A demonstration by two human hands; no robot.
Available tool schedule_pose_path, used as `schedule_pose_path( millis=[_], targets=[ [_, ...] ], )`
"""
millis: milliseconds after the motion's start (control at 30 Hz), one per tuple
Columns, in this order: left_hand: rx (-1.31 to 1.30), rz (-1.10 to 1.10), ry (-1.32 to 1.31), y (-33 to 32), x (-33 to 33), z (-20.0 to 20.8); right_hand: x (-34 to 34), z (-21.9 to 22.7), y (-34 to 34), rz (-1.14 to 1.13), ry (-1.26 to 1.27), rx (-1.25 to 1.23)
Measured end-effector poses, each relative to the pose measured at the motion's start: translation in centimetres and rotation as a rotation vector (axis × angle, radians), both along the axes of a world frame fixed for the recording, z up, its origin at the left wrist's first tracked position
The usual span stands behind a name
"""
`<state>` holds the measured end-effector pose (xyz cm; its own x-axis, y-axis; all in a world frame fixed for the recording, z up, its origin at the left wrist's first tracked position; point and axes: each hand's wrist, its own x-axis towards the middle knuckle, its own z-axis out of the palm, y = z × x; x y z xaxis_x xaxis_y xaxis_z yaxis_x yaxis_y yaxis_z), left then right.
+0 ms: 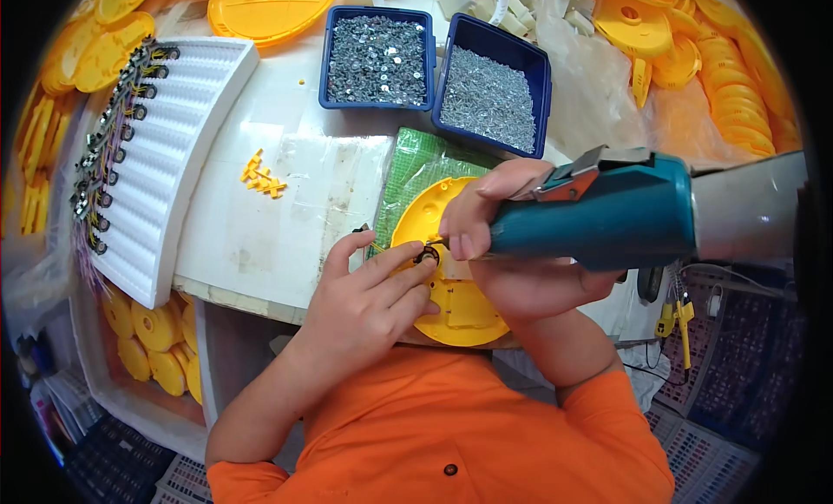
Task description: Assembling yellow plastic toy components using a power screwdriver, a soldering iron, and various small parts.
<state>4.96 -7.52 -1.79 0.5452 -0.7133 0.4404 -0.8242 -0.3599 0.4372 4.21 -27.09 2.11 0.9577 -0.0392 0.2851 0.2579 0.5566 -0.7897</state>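
My right hand (512, 243) is wrapped round a teal electric screwdriver (599, 213), which lies nearly level with its tip pointing left. That tip is at a yellow round plastic shell (473, 317) in front of me; my fingers partly hide it. With its fingers reaching over the shell, my left hand (369, 309) holds a small round black part (427, 255) down inside it. A thin yellow wire runs from there to a small dark piece beside my left index finger. Beneath the shell is a green mat (416, 161).
Two blue bins, one of small washer-like parts (377, 61), the other of screws (486, 96), stand behind. At left, a white foam tray (165, 174) carries wired black parts. Small yellow pieces (260, 176) lie on the table. Yellow shells (733, 87) are piled at both sides.
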Motion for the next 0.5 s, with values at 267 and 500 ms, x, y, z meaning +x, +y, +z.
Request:
schedule_pose_path(
  millis=[267,500],
  targets=[
    [-0.023,-0.021,-0.015,0.0,0.3,-0.5,-0.1,0.9,-0.1,0.106,0.142,0.011],
    [-0.081,0.056,0.032,-0.8,0.9,-0.1,-1.1,4.7,-0.9,0.068,0.022,-0.036]
  ],
)
